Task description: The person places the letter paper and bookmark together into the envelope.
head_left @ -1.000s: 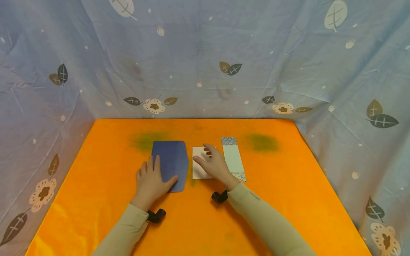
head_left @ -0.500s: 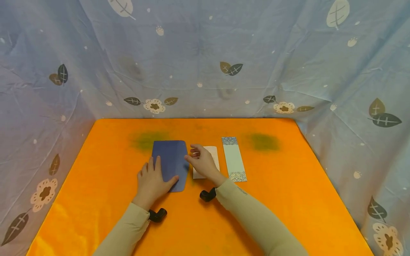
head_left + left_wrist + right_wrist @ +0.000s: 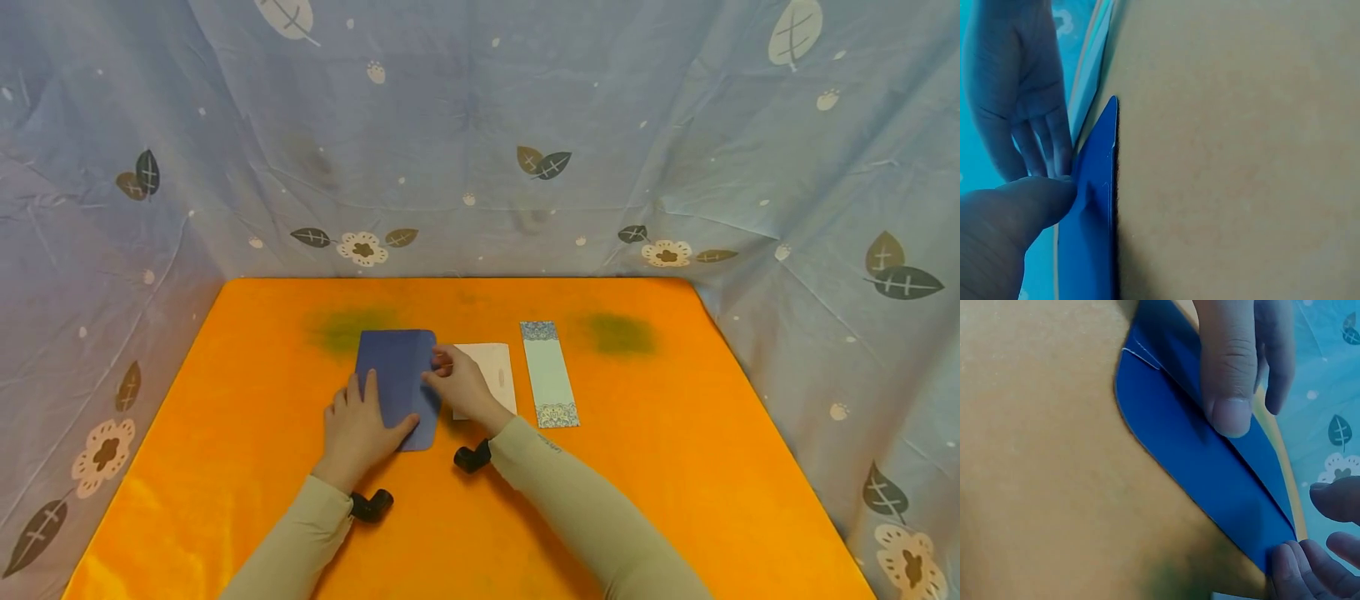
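A blue envelope (image 3: 393, 358) lies flat on the table, its flap on the right side. My left hand (image 3: 356, 437) rests on the envelope with fingers spread; in the right wrist view its thumb (image 3: 1232, 415) presses on the body beside the flap (image 3: 1166, 431). Over the flap's right edge is my right hand (image 3: 465, 387), fingers bent loosely. The right wrist view shows its fingertips (image 3: 1288, 569) right at the flap's edge, with the thumb (image 3: 1335, 500) raised apart from them. Partly under my right hand in the head view lies a white card (image 3: 498, 367).
To the right of the card lies a pale strip (image 3: 550, 375) with patterned ends. An orange cloth (image 3: 637, 450) covers the table. Blue-grey curtains (image 3: 465, 108) with leaf and flower prints surround the back and sides.
My right hand has moved left from over the white card to the envelope's flap, uncovering more of the card and strip. My left hand has stayed on the envelope.
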Action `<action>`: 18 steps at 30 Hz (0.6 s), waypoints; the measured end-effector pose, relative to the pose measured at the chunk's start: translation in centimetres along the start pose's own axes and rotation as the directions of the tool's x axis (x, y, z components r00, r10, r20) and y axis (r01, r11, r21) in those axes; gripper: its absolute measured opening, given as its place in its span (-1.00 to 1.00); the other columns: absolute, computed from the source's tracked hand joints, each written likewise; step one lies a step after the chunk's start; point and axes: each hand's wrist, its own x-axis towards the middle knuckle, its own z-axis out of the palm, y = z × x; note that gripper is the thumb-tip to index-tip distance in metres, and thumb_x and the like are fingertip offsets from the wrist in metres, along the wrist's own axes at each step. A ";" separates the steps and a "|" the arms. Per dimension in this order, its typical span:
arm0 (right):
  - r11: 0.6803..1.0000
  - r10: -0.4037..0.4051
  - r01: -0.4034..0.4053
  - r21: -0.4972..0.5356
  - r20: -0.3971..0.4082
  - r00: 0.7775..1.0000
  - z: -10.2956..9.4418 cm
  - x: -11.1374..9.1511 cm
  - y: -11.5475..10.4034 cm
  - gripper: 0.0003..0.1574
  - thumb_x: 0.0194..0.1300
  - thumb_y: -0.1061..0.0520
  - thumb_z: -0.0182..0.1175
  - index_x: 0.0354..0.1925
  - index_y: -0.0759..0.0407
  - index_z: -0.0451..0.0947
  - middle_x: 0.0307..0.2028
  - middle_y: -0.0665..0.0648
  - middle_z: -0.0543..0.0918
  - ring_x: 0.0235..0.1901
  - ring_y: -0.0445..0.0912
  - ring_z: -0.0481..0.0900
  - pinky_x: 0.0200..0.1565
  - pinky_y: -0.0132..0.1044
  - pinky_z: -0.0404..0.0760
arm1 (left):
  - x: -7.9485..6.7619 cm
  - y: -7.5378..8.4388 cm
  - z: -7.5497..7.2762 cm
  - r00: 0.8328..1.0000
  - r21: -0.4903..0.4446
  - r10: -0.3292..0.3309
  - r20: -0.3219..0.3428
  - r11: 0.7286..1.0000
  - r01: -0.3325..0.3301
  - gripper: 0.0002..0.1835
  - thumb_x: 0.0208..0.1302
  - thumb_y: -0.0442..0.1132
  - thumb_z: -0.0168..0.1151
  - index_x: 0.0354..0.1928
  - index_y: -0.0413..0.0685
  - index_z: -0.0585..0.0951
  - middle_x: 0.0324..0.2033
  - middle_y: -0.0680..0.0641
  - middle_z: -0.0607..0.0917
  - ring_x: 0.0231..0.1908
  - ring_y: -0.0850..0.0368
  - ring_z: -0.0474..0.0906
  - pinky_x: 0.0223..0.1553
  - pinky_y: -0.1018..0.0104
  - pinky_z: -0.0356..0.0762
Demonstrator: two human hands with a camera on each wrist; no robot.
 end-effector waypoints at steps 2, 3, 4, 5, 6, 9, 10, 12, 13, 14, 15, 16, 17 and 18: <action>1.000 0.009 -0.009 -0.010 0.000 1.000 0.2 0.0 0.1 -0.30 0.28 0.06 0.30 0.32 0.18 0.37 0.07 0.14 0.57 -0.11 -0.12 0.58 -0.11 -0.28 0.57 | 0.0 0.0 0.0 1.000 0.001 -0.005 0.007 1.000 0.005 0.20 0.05 0.42 0.22 0.46 -0.33 0.07 0.34 -0.53 0.11 0.22 -0.51 0.14 0.12 -0.36 0.12; 1.000 0.014 -0.014 -0.012 -0.002 1.000 0.3 0.1 0.1 -0.31 0.28 0.06 0.30 0.32 0.18 0.37 0.07 0.14 0.57 -0.10 -0.12 0.58 -0.11 -0.28 0.57 | 0.0 0.0 0.1 1.000 0.002 -0.008 0.009 1.000 0.008 0.20 0.05 0.42 0.22 0.46 -0.33 0.07 0.34 -0.53 0.11 0.22 -0.51 0.14 0.12 -0.35 0.13; 1.000 0.020 -0.020 -0.015 -0.003 1.000 0.3 0.0 0.0 -0.31 0.28 0.07 0.30 0.32 0.18 0.37 0.07 0.14 0.58 -0.10 -0.12 0.58 -0.10 -0.27 0.57 | 0.0 0.0 0.1 1.000 0.006 -0.009 0.011 1.000 0.009 0.20 0.05 0.42 0.23 0.46 -0.34 0.07 0.33 -0.54 0.12 0.22 -0.51 0.14 0.12 -0.35 0.13; 1.000 0.023 -0.023 -0.016 -0.005 1.000 0.4 0.0 0.0 -0.31 0.27 0.07 0.30 0.31 0.18 0.38 0.07 0.14 0.58 -0.10 -0.11 0.58 -0.09 -0.27 0.57 | 0.0 0.0 0.2 1.000 0.009 -0.011 0.012 1.000 0.011 0.20 0.05 0.41 0.23 0.46 -0.34 0.07 0.32 -0.54 0.12 0.22 -0.51 0.14 0.12 -0.35 0.13; 1.000 0.026 -0.026 -0.017 -0.005 1.000 0.4 0.0 0.1 -0.31 0.27 0.08 0.31 0.31 0.18 0.38 0.06 0.14 0.58 -0.09 -0.11 0.58 -0.09 -0.26 0.57 | 0.0 -0.1 0.3 1.000 0.014 -0.012 0.010 1.000 0.012 0.19 0.05 0.41 0.22 0.46 -0.34 0.07 0.32 -0.54 0.13 0.22 -0.50 0.14 0.12 -0.34 0.13; 0.999 0.032 -0.032 -0.025 -0.007 0.999 0.6 0.1 0.1 -0.31 0.26 0.10 0.31 0.31 0.19 0.38 0.05 0.13 0.58 -0.08 -0.11 0.59 -0.08 -0.26 0.57 | 0.0 -0.1 0.5 1.000 0.022 -0.016 0.008 1.000 0.016 0.18 0.07 0.40 0.22 0.46 -0.36 0.08 0.31 -0.56 0.14 0.22 -0.50 0.14 0.13 -0.34 0.13; 0.999 0.032 -0.032 -0.029 -0.007 0.999 0.6 0.1 0.1 -0.31 0.26 0.11 0.31 0.31 0.19 0.38 0.05 0.13 0.58 -0.08 -0.11 0.59 -0.08 -0.26 0.57 | 0.0 -0.1 0.5 1.000 0.023 -0.017 0.008 1.000 0.017 0.17 0.07 0.40 0.22 0.45 -0.36 0.08 0.31 -0.56 0.14 0.22 -0.50 0.14 0.13 -0.34 0.13; 0.999 0.029 -0.030 -0.035 -0.011 1.000 0.7 0.1 0.2 -0.32 0.26 0.12 0.31 0.30 0.20 0.38 0.04 0.13 0.59 -0.09 -0.12 0.59 -0.09 -0.27 0.57 | 0.0 -0.1 0.6 1.000 0.022 -0.018 0.004 1.000 0.018 0.16 0.08 0.38 0.22 0.45 -0.37 0.10 0.30 -0.56 0.14 0.22 -0.50 0.14 0.13 -0.34 0.12; 0.999 0.028 -0.029 -0.037 -0.012 1.000 0.7 0.2 0.2 -0.32 0.25 0.12 0.31 0.30 0.21 0.38 0.04 0.13 0.59 -0.09 -0.12 0.59 -0.09 -0.28 0.57 | 0.0 0.0 0.7 1.000 0.023 -0.018 0.002 1.000 0.018 0.15 0.08 0.38 0.22 0.44 -0.38 0.11 0.30 -0.57 0.14 0.22 -0.50 0.14 0.12 -0.34 0.13; 0.999 0.027 -0.028 -0.038 -0.012 1.000 0.7 0.2 0.2 -0.32 0.25 0.13 0.31 0.30 0.21 0.38 0.04 0.13 0.59 -0.09 -0.12 0.59 -0.09 -0.28 0.57 | 0.0 0.0 0.7 1.000 0.024 -0.016 -0.002 1.000 0.016 0.14 0.09 0.37 0.22 0.44 -0.38 0.11 0.30 -0.57 0.14 0.21 -0.51 0.14 0.11 -0.34 0.13; 0.999 0.027 -0.027 -0.039 -0.012 1.000 0.7 0.2 0.1 -0.32 0.26 0.13 0.31 0.30 0.22 0.38 0.04 0.14 0.59 -0.09 -0.12 0.59 -0.09 -0.28 0.57 | 0.0 0.0 0.7 1.000 0.027 -0.015 -0.004 1.000 0.015 0.14 0.09 0.37 0.21 0.43 -0.39 0.12 0.29 -0.58 0.14 0.20 -0.51 0.15 0.11 -0.34 0.14; 0.999 0.027 -0.027 -0.038 -0.010 1.000 0.7 0.1 0.1 -0.32 0.26 0.13 0.30 0.30 0.22 0.38 0.05 0.14 0.59 -0.09 -0.11 0.59 -0.08 -0.28 0.56 | 0.0 0.1 0.8 1.000 0.031 -0.015 -0.004 0.999 0.015 0.13 0.10 0.36 0.21 0.43 -0.40 0.13 0.29 -0.59 0.14 0.19 -0.52 0.16 0.10 -0.34 0.14; 0.999 0.025 -0.026 -0.037 -0.010 1.000 0.7 0.1 0.1 -0.32 0.26 0.13 0.30 0.30 0.22 0.38 0.05 0.15 0.59 -0.09 -0.11 0.59 -0.08 -0.28 0.56 | 0.0 0.2 0.8 1.000 0.037 -0.013 -0.004 0.999 0.013 0.12 0.11 0.35 0.21 0.42 -0.41 0.14 0.29 -0.59 0.15 0.18 -0.53 0.17 0.09 -0.35 0.15; 0.999 0.025 -0.025 -0.036 -0.008 1.000 0.7 0.1 0.1 -0.32 0.26 0.13 0.30 0.30 0.23 0.38 0.06 0.15 0.58 -0.08 -0.11 0.59 -0.08 -0.28 0.56 | 0.0 0.2 0.8 1.000 0.044 -0.012 -0.002 0.999 0.012 0.11 0.12 0.35 0.20 0.42 -0.41 0.15 0.28 -0.60 0.15 0.17 -0.53 0.17 0.09 -0.35 0.16</action>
